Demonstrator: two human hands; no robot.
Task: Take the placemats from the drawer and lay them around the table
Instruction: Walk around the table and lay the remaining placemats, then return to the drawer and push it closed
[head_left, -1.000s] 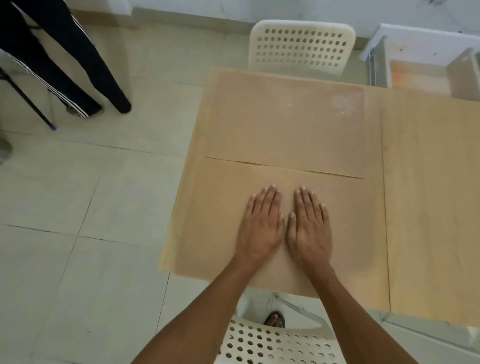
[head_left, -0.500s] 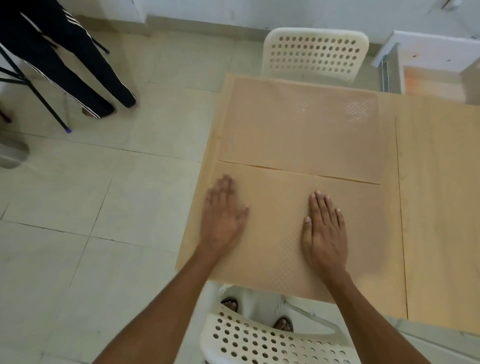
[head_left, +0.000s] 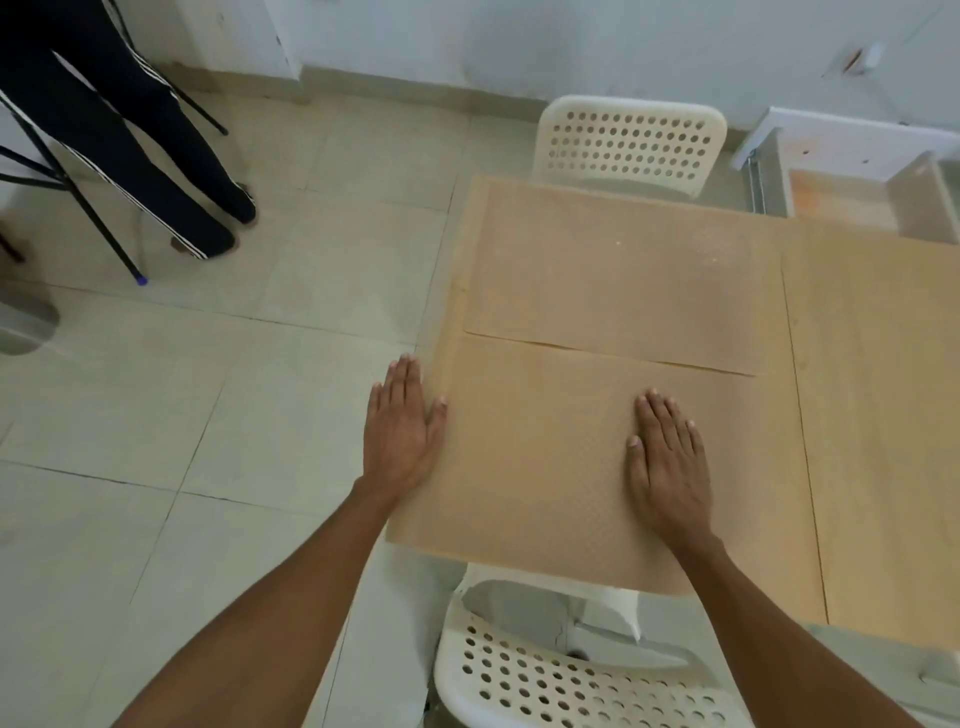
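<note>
Two tan textured placemats lie flat on the light wooden table (head_left: 878, 415). The near placemat (head_left: 540, 457) reaches the table's front and left edges; the far placemat (head_left: 623, 270) touches it along a seam. My right hand (head_left: 667, 462) rests flat, palm down, on the near placemat's right part. My left hand (head_left: 402, 426) is flat with fingers apart at the placemat's left edge, mostly past the table over the floor. An open white drawer (head_left: 852, 182) shows at the back right.
A white perforated chair (head_left: 628, 140) stands at the table's far side and another chair (head_left: 561, 670) right below me. Another person's dark-trousered legs (head_left: 130, 130) and black stand legs (head_left: 98, 228) are at the upper left on the tiled floor.
My hands were side by side at the middle of the near placemat. The left one slid out to the left edge and beyond it; the right one moved slightly right.
</note>
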